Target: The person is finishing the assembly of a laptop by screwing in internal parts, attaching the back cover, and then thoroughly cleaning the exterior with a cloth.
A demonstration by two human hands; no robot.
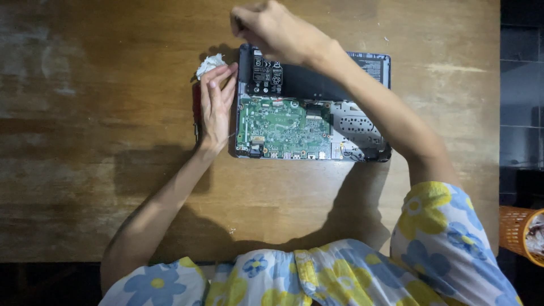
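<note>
The left hand (216,107) lies flat on the wooden table (85,113), palm down, fingers extended and close together, pointing away from the person. It rests just beside the left edge of the opened laptop base (313,107). The fingertips touch a crumpled white tissue (209,63). The hand grips nothing; it is open and flat. Beneath it a dark red object (196,107) shows only as a narrow strip — its kind cannot be told.

The right hand (271,27) reaches across the base to its far left corner, the forearm running diagonally over the black battery (300,82). The fingers are curled tight into a pinch; whether anything is held between them cannot be told.

Count of items in view:
- One laptop base, rectangular, bottom cover off, lying near the far middle of the table.
- One green circuit board (283,127), rectangular, densely studded with small components.
- One black battery, long and flat, along the far edge of the base.
- One grey perforated panel (357,127) to the right of the board.
- One tissue, soft and wrinkled.
- One orange basket (515,232) of open mesh at the right edge — off the table.

The table surface is brown wood, worn, with pale scuffed patches. The sleeves are blue fabric with yellow flowers.
</note>
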